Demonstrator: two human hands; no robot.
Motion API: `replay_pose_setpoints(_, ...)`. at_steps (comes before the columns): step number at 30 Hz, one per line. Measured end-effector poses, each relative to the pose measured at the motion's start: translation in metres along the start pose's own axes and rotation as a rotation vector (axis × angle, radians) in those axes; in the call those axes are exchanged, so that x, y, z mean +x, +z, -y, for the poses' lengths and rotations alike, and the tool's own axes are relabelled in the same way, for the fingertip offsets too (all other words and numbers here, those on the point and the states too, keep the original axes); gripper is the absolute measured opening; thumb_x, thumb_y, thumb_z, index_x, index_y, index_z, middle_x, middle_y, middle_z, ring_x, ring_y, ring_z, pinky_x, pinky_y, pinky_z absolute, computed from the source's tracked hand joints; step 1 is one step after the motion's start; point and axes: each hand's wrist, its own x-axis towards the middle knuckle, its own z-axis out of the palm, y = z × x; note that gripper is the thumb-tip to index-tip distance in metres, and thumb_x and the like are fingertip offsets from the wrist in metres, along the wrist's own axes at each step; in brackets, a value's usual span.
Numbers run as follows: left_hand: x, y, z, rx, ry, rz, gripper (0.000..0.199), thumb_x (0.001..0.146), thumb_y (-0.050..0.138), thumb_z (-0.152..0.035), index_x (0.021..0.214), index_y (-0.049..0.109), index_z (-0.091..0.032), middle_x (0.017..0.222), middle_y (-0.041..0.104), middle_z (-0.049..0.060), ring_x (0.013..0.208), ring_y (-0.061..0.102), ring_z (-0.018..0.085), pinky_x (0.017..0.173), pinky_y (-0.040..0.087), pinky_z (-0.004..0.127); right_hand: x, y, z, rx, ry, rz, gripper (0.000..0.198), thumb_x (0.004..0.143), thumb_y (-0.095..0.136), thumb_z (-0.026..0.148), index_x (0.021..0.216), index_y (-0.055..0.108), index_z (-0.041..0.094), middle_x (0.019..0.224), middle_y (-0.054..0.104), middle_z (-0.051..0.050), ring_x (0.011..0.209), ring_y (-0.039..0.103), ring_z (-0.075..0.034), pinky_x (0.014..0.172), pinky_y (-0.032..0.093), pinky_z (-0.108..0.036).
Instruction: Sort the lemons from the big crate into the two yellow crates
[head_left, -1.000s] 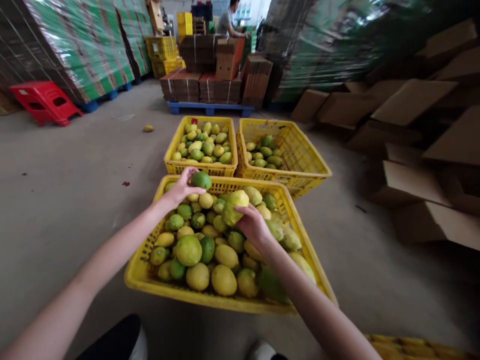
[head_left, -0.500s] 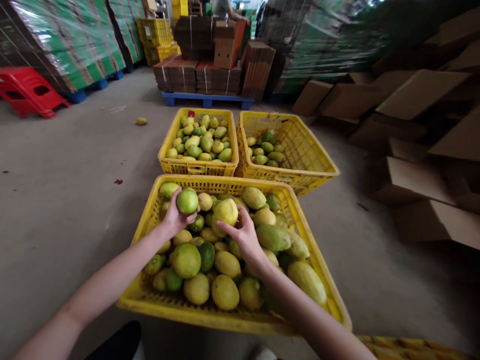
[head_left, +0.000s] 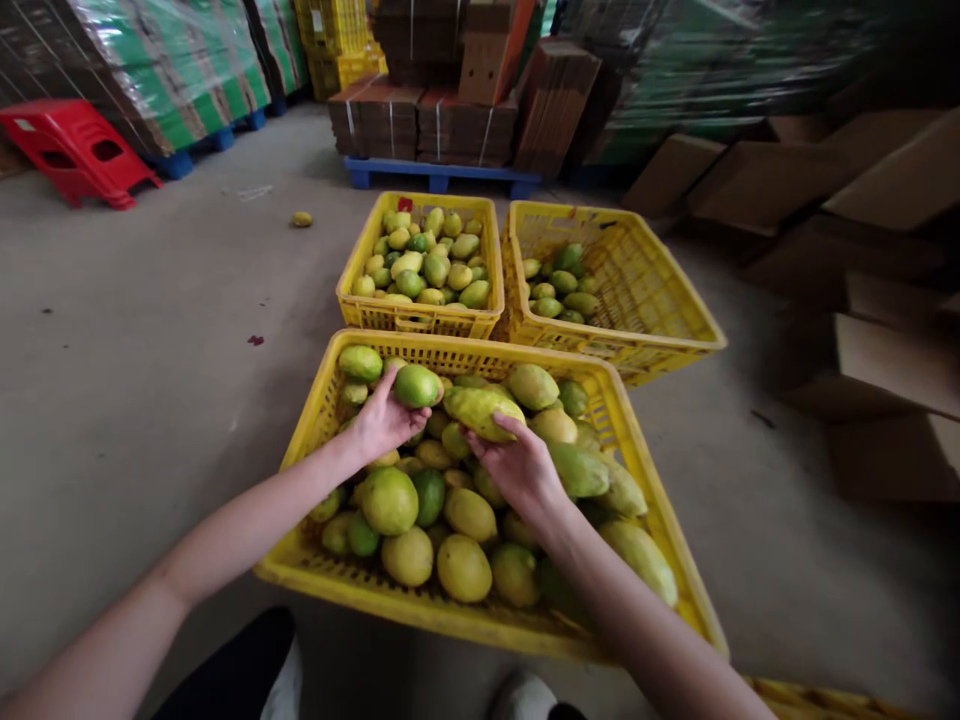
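Note:
My left hand (head_left: 381, 425) is wrapped round a green lemon (head_left: 415, 386), held over the upper left part of a yellow plastic crate (head_left: 450, 617). In my right hand (head_left: 521, 468) lies a longer yellow-green lemon (head_left: 484, 413), on its side with the thumb on top of it. The two fruits are close together, just above the pile. Many green and yellow lemons fill the crate beneath, among them a large yellow one (head_left: 464, 568) near the front. Part of the pile is hidden by my hands and right forearm.
Behind stand a yellow crate of lemons (head_left: 420, 318) and a tilted crate (head_left: 649, 290) with several lemons at its left. A single lemon (head_left: 301, 219) lies on the floor. Around are a red stool (head_left: 82, 150), flattened cartons on a blue pallet (head_left: 439, 180) and cardboard boxes (head_left: 892, 370).
The lemon in my right hand has turned from end-on to lying lengthwise. My left hand still holds the green lemon, now slightly turned. The view has shifted, so everything appears farther right.

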Motion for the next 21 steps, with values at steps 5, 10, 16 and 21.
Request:
replay_pose_setpoints(5,-0.008,-0.002,-0.002,-0.059,0.099,0.085,0.057,0.091,0.058,-0.063,0.128,0.061,-0.019,0.130,0.073,0.014,0.128,0.067,0.033,0.114,0.053,0.050,-0.003,0.006,-0.002,-0.009,0.027,-0.004,0.033,0.068,0.088,0.045,0.086,0.065,0.029,0.102,0.077,-0.003,0.105,0.070,-0.030,0.085,0.060,-0.045)
replay_pose_setpoints(10,-0.009,0.003,-0.003,0.032,0.228,0.091,0.056,0.094,0.060,-0.061,0.138,0.057,-0.027,0.130,0.072,0.011,0.140,0.059,0.034,0.111,0.054,0.058,-0.011,0.013,-0.007,-0.118,0.047,0.022,0.050,0.057,0.098,0.037,0.092,0.063,0.028,0.089,0.072,0.002,0.079,0.066,-0.020,0.065,0.056,-0.032)
replay_pose_setpoints(16,-0.011,0.002,-0.005,0.340,0.265,0.111,0.047,0.097,0.061,-0.041,0.142,0.054,-0.032,0.135,0.069,0.007,0.136,0.060,0.031,0.108,0.055,0.050,-0.018,0.016,-0.013,-0.392,-0.131,-0.032,0.066,0.052,0.102,0.033,0.098,0.055,0.029,0.103,0.070,0.002,0.098,0.068,-0.024,0.092,0.059,-0.040)
replay_pose_setpoints(21,-0.007,-0.012,0.003,0.305,0.390,0.185,0.079,0.069,0.091,-0.038,0.139,0.055,-0.026,0.151,0.058,0.012,0.138,0.060,0.034,0.114,0.052,0.047,-0.015,0.010,-0.015,-0.513,-0.304,-0.150,0.071,0.052,0.100,0.032,0.103,0.051,0.030,0.107,0.065,0.001,0.106,0.064,-0.026,0.100,0.055,-0.043)
